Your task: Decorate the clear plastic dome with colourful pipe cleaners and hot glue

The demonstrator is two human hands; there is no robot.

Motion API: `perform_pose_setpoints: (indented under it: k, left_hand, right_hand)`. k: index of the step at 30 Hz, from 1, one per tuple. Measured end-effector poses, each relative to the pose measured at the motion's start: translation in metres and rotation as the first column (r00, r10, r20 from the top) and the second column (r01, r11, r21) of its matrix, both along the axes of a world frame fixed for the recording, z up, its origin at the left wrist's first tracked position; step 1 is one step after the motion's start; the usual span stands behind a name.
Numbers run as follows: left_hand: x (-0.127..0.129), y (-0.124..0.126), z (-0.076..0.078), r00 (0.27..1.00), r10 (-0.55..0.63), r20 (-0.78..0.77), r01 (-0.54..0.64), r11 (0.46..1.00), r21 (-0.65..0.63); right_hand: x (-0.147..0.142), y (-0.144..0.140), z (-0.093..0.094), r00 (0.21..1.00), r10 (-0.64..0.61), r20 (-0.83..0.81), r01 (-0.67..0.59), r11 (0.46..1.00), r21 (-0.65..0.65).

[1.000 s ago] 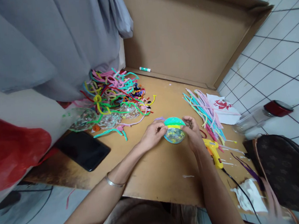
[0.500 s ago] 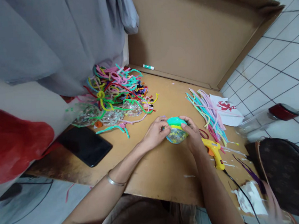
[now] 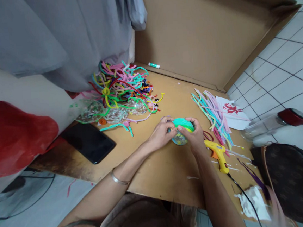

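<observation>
Hands meet over the cardboard table (image 3: 156,173): left hand (image 3: 162,134) & right hand (image 3: 194,138) both closed on a glittery ball (image 3: 181,132) btw them, just left of glue gun (image 3: 217,151); pipe cleaners (image 3: 123,89) well behind.

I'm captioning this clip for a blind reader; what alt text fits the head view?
Both hands, left hand and right hand, grip a small clear ball wrapped in green pipe cleaner over a cardboard-topped table, between a pipe cleaner pile and a yellow glue gun.
</observation>
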State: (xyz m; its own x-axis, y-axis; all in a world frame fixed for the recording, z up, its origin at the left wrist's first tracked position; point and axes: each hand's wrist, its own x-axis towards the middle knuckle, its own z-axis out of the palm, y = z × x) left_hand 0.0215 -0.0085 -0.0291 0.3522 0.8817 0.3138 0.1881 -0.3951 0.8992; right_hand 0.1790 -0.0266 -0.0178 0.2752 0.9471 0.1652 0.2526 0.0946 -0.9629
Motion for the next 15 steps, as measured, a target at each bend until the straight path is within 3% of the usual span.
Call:
perform_pose_setpoints:
  k: [5,15]
  left_hand:
    - [0.000,0.000,0.001,1.000,-0.003,0.016,0.004,1.000,-0.016]
    - [-0.007,0.003,0.002,0.981,-0.040,0.192,0.074,0.982,-0.172]
  right_hand:
    - [0.004,0.002,-0.005,0.999,-0.017,-0.045,0.017,1.000,-0.012]
    - [0.021,0.005,-0.010,0.992,0.003,-0.128,-0.005,1.000,-0.019]
